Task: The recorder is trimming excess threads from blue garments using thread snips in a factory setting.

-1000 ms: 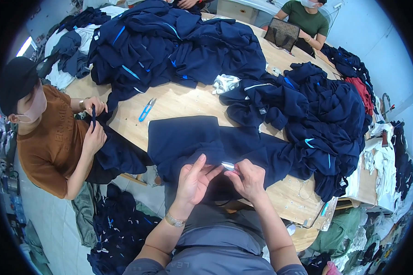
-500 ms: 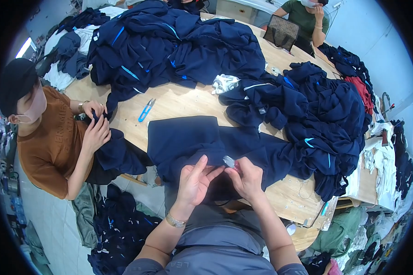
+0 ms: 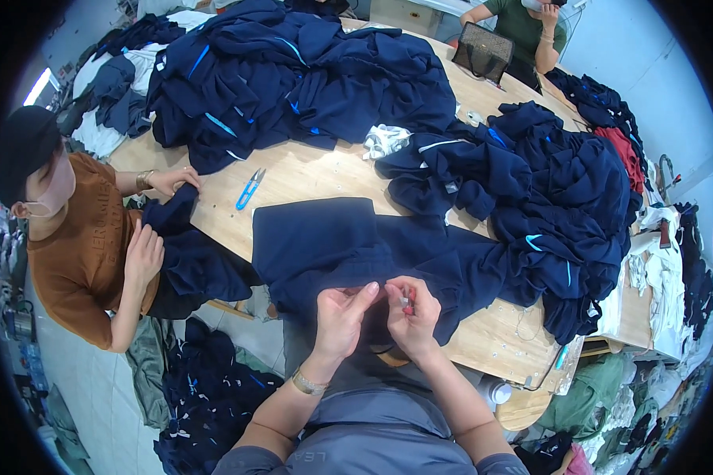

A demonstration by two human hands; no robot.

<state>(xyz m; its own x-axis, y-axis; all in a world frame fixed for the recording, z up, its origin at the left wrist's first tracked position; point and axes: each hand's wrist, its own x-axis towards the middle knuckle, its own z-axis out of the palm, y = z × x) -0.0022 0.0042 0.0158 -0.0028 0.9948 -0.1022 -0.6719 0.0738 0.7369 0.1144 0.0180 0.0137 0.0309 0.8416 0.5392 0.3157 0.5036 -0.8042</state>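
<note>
A navy garment (image 3: 317, 237) lies spread over the table's near edge in front of me. My left hand (image 3: 342, 319) is over its near part, thumb pressed toward bent fingers; what is pinched there, if anything, is too small to make out. Close beside it, my right hand (image 3: 413, 317) is closed around small red-handled thread snips (image 3: 409, 302), mostly hidden in the palm. The fingertips of both hands almost meet above the cloth. Past the garment, blue-handled thread snips (image 3: 249, 190) lie on the wooden table (image 3: 309, 172).
Large navy garment heaps cover the far side (image 3: 317, 87) and right side (image 3: 562, 182) of the table. A white cloth bundle (image 3: 387, 141) sits between them. At left, a person in brown (image 3: 87, 237) handles navy cloth; another sits far right behind a dark basket (image 3: 483, 52). Dark cloth (image 3: 206, 404) covers floor at left.
My left hand's fingers have closed from a looser pose. My right hand has turned and drawn in, hiding the snips' blades. The person at left has spread their hands apart on the navy cloth.
</note>
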